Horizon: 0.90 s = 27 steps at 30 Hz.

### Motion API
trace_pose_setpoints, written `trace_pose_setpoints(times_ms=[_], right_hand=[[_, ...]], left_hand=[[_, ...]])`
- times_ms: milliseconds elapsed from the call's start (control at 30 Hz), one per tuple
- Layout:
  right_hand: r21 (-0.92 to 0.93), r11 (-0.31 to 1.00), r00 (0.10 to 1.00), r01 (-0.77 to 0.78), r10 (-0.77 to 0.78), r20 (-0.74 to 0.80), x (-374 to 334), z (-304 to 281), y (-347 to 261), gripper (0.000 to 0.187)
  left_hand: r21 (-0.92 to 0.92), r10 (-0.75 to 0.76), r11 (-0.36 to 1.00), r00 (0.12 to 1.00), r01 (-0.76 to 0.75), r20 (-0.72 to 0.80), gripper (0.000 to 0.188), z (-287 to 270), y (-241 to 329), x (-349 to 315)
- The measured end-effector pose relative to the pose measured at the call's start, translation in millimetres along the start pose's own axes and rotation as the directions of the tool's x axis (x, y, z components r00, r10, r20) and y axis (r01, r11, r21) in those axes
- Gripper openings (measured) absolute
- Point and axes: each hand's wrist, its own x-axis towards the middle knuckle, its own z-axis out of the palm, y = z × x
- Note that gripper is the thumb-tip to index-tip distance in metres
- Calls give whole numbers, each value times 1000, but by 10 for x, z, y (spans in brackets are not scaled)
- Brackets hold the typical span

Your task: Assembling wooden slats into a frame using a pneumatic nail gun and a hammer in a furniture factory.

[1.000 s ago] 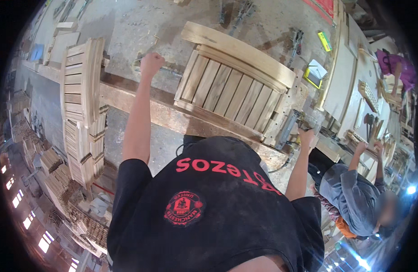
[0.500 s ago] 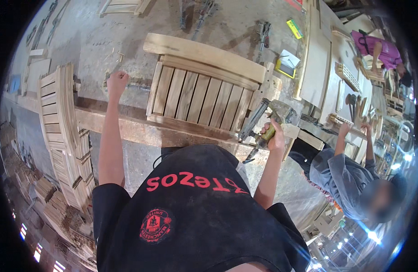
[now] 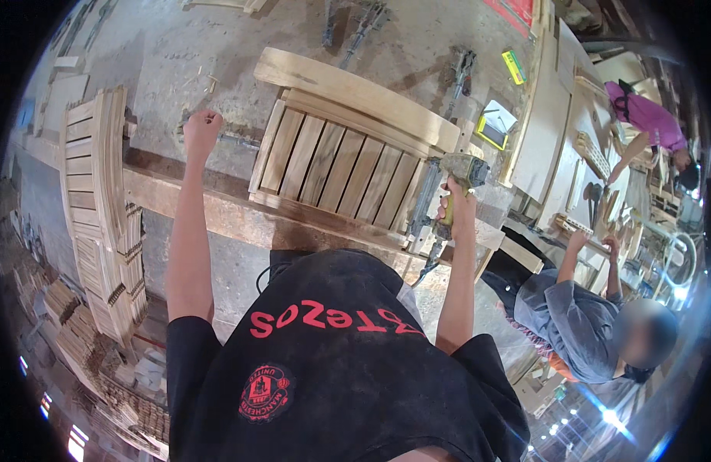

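A pale wooden slatted panel (image 3: 336, 158) with a wide curved rail (image 3: 355, 92) along its far side lies on the bench in front of me. In my right hand (image 3: 460, 212) is a nail gun (image 3: 465, 165), its handle wrapped by my fingers. The gun's long dark magazine (image 3: 425, 196) lies along the panel's right end; whether it touches the wood I cannot tell. Off to the left of the panel, my left hand (image 3: 202, 132) is closed in a fist above the bench top. What its fingers hold, if anything, is hidden.
Finished-looking slatted panels (image 3: 101, 192) stand stacked at the left. A yellow-green box (image 3: 514, 68) and a yellow-edged tray (image 3: 496, 125) lie at the far right, near metal clamps (image 3: 463, 73). Two people work at the right; the nearer wears a grey shirt (image 3: 563, 323).
My right hand has swung the nail gun inward and upright, against the panel's right end. The left fist has shifted slightly, and the whole view has tilted a little.
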Motion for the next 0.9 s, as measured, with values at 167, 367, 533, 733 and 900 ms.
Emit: trace_pose_setpoints(times_ms=[167, 367, 533, 733, 900], right_hand=[[-13, 1000, 1000, -15, 15, 9, 14, 58, 23, 27], [-6, 1000, 999, 8, -8, -35, -63, 120, -10, 17], [-41, 999, 995, 20, -24, -98, -59, 293, 29, 17], [-10, 999, 999, 32, -32, 32, -182, 621, -169, 19], [-130, 987, 991, 89, -75, 109, -79, 812, -125, 21]], left_hand=[[29, 13, 999, 1000, -13, 6, 27, -32, -47, 27], [18, -8, 1000, 1000, 8, -19, 28, -4, 6, -17], [9, 1, 1000, 1000, -1, -8, 29, -3, -19, -22], [-59, -32, 998, 999, 32, -7, 29, -1, -4, -28], [-36, 3, 999, 999, -5, -40, 28, 12, -25, -6]])
